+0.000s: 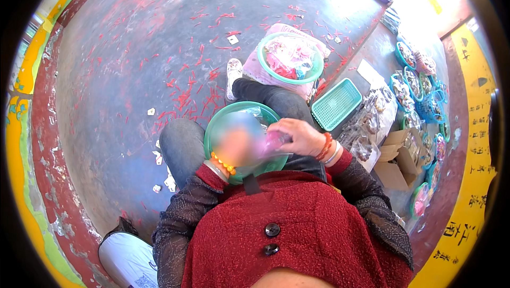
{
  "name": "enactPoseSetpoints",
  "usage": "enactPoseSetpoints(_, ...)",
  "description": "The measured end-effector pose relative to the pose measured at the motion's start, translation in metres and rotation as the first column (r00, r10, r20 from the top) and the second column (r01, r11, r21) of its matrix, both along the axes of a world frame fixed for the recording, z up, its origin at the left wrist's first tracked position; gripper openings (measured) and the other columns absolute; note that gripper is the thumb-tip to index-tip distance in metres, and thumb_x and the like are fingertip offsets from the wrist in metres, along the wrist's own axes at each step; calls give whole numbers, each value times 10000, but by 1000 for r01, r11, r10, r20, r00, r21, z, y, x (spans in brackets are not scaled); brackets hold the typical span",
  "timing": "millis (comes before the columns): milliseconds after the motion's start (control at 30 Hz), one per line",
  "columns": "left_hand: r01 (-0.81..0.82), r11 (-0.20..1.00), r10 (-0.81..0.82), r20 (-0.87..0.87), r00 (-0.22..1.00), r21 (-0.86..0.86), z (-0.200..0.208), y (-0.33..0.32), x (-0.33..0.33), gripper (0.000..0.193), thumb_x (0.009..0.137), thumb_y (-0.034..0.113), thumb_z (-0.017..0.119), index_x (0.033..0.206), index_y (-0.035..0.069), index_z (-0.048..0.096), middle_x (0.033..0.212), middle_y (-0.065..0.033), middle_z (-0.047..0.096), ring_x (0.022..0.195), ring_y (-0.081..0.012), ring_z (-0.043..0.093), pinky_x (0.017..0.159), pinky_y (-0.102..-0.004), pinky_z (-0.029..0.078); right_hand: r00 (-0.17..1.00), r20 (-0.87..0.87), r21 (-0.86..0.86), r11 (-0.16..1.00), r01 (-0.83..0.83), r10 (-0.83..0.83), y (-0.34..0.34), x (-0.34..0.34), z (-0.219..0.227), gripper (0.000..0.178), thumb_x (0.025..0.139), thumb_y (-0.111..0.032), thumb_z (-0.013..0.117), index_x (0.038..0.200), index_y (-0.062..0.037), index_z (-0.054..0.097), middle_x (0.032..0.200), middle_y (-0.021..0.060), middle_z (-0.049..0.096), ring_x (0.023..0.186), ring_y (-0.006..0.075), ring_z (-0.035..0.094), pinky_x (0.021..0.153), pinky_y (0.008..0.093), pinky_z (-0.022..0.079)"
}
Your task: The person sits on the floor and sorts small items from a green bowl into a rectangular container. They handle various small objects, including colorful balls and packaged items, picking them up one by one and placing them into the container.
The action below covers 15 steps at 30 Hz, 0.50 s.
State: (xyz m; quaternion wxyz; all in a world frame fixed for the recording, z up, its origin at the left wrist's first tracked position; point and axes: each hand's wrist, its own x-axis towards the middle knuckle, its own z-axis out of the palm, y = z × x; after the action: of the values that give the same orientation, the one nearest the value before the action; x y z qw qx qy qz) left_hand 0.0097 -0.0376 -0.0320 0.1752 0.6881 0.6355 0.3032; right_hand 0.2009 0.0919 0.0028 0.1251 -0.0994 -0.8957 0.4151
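A green plastic basin rests on my lap between my knees, with some clear plastic film inside near its far side. Over the basin is my left hand, a yellow bead bracelet at its wrist; its fingers are smeared by blur, so their grip does not show. My right hand, wearing a red bracelet, comes in from the right with its fingers bent around a small pink-purple piece. That piece lies close against the blurred left hand, and its exact kind is unclear.
Beyond my knee, a light-green basin of pink and clear-wrapped items sits on a pink sack. To the right are a green basket, plastic bags, an open cardboard box and several filled baskets. Red scraps litter the floor.
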Motion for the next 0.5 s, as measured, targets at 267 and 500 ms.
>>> enactPoseSetpoints(267,15,982,-45,154,987,186,-63,6,-17,330,742,128,675,1051,45,592,948,-116,598,848,-257,594,758,-383,478,923,-14,-101,919,382,-385,11,0,12,468,675,-145,756,1099,-40,587,1003,115,618,879,219,618,793,311,493)
enactPoseSetpoints(500,5,999,3,-222,975,37,-25,7,1,372,758,166,658,1102,54,569,1029,-110,581,939,-274,571,809,-396,463,914,45,-242,883,401,-403,10,9,6,498,677,-92,720,1151,-42,576,1048,59,601,916,143,589,797,275,480)
